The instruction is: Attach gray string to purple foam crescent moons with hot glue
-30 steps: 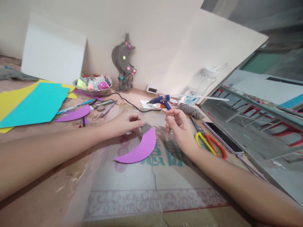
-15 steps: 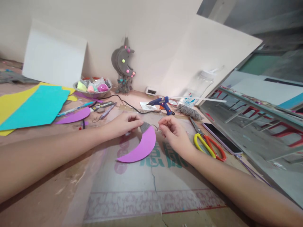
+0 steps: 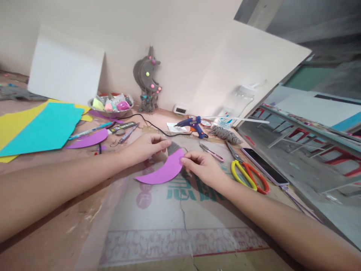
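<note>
A purple paper crescent is held above the plastic-covered work surface, its pointed end toward the lower left. Grey yarn is wrapped around its upper end. My left hand pinches the yarn-wrapped tip between thumb and fingers. On the crescent's right edge, just below the yarn, my right hand closes thumb and fingertips. A loose strand of yarn shows close to the right fingers; where it ends is hidden. Small pink-handled scissors lie just beyond my right hand.
Large scissors and a phone lie at the right. Behind my hands are a blue glue gun, a grey yarn skein and a decorated grey moon. Coloured sheets and a bowl stand left.
My right hand has moved left and down from the yarn's loose end onto the crescent's edge. The crescent has tilted, its lower point rising left. The small scissors now show.
</note>
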`<state>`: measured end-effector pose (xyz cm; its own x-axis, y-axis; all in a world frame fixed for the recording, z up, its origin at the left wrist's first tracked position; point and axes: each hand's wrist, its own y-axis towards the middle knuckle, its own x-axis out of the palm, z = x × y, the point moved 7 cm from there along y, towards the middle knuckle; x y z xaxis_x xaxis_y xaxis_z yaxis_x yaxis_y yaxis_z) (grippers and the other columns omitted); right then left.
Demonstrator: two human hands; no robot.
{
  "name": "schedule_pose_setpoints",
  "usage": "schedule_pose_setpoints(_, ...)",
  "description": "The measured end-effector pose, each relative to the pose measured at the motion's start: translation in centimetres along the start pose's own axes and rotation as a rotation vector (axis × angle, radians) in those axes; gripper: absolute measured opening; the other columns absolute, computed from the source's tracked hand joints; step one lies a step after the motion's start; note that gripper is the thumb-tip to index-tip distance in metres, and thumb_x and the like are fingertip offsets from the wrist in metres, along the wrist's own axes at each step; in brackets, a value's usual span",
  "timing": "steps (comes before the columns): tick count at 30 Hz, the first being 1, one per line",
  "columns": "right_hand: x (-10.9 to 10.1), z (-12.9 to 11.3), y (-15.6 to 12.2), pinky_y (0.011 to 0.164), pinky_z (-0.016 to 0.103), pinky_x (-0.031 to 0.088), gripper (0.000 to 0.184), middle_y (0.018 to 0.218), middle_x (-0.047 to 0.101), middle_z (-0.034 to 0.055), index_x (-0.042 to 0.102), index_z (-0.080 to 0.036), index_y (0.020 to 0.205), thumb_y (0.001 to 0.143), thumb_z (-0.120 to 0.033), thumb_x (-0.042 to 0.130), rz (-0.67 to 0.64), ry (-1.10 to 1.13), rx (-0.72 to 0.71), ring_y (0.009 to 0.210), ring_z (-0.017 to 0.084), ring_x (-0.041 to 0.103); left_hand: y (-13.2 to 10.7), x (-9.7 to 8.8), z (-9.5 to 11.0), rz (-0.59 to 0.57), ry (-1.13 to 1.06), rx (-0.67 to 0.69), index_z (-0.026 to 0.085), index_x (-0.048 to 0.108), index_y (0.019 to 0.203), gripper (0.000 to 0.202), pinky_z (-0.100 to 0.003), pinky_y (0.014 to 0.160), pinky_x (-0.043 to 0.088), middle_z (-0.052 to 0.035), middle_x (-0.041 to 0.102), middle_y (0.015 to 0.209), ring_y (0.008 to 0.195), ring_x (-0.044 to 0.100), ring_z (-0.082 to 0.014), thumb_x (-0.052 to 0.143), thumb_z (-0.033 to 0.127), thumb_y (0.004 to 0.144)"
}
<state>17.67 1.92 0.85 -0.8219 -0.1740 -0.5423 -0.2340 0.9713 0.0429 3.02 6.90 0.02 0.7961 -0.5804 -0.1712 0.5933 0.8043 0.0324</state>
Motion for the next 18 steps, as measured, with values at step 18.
schedule_pose_setpoints(18, 0.5, 0.14, 0.12, 0.054, 0.023, 0.036, 0.021, 0.059, 0.052, -0.0041, 0.055, -0.018, 0.072, 0.08, -0.037, 0.058, -0.05, 0.089, -0.01, 0.054, 0.009, 0.046, 0.35, -0.01, -0.24, 0.006, 0.018, 0.022, 0.017, 0.05, 0.08, 0.031, -0.019, 0.039, 0.028, 0.0067, 0.041, 0.055, 0.042, 0.035, -0.0057, 0.055, 0.048, 0.082)
